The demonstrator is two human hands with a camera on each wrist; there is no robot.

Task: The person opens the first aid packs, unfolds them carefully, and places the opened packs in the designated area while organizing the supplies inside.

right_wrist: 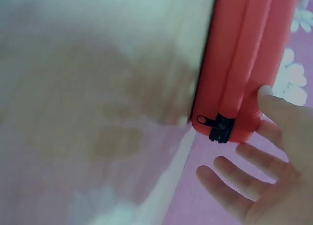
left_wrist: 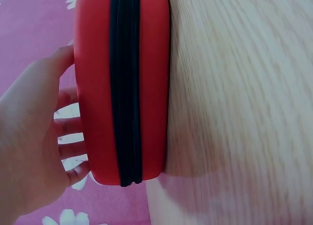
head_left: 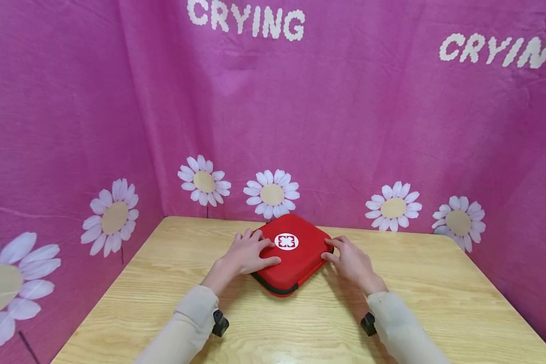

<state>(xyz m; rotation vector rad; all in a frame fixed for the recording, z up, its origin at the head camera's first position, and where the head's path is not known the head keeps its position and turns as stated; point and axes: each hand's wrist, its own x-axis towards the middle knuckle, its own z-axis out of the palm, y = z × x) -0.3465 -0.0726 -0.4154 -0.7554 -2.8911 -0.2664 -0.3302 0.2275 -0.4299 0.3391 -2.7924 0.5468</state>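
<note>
A red zippered case (head_left: 300,265) with a white round emblem (head_left: 286,241) lies flat on the table, one corner toward me. My left hand (head_left: 247,253) rests on its left part, thumb and fingers spread over the lid. In the left wrist view a black zipper band (left_wrist: 126,88) runs along the side. My right hand (head_left: 351,260) touches the case's right corner with thumb and index finger. The right wrist view shows the thumb on the lid's edge and the other fingers loosely extended beside the corner. A black zipper pull (right_wrist: 208,121) hangs there, apart from the fingers.
The light wooden table (head_left: 437,303) reaches back to a purple cloth backdrop (head_left: 327,126) with daisies and white lettering. More cloth hangs along the left and right sides. A small black device (head_left: 220,322) is strapped under each wrist.
</note>
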